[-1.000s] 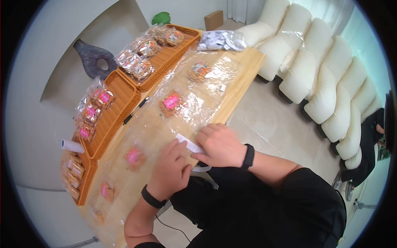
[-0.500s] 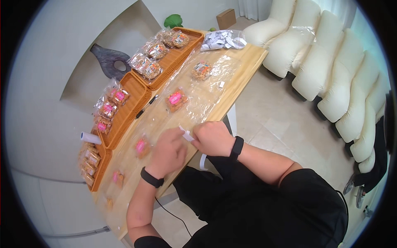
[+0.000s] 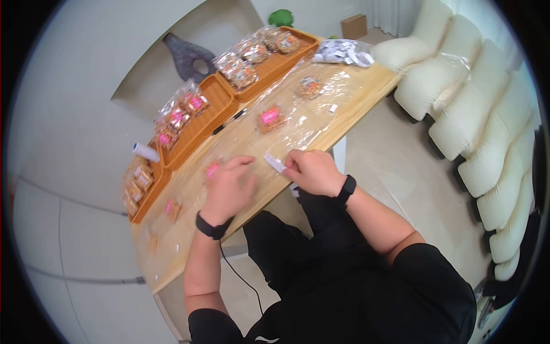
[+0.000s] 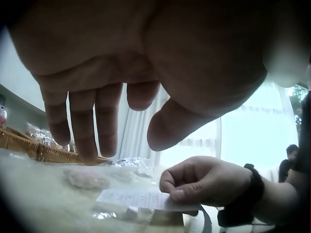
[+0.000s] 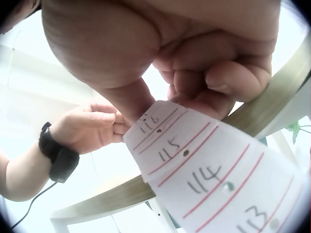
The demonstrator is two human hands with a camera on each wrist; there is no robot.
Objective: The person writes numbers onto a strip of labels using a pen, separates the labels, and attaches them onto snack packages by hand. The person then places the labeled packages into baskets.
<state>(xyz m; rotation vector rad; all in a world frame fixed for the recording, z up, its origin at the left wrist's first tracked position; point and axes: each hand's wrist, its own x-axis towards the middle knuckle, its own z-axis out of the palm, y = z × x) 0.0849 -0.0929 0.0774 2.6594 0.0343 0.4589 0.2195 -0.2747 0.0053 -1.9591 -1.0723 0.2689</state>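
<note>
My right hand [image 3: 315, 170] pinches a white paper strip [image 3: 274, 163] between thumb and fingers over the table's near edge. In the right wrist view the strip [image 5: 194, 177] carries red lines, small holes and handwritten numbers from 113 to 116. My left hand [image 3: 231, 189] is to the strip's left, a gap away, its fingers extended and holding nothing. Beside that hand, a pink-labelled bag of snacks [image 3: 212, 169] is partly covered by it. Another pink-labelled bag [image 3: 270, 117] lies beyond the strip.
Brown wicker trays [image 3: 220, 97] with bagged snacks line the table's back edge. Clear plastic film [image 3: 298, 123] covers the wooden table [image 3: 366, 94]. A black pen [image 3: 229, 121], a white roll [image 3: 146, 152] and a bag of paper scraps [image 3: 344, 51] are around it. A cream sofa [image 3: 458, 120] stands right.
My left hand has drawn away from the strip, where its fingertips were at the strip's end. My right hand keeps its pinch. The head view has shifted, moving the table rightward in frame.
</note>
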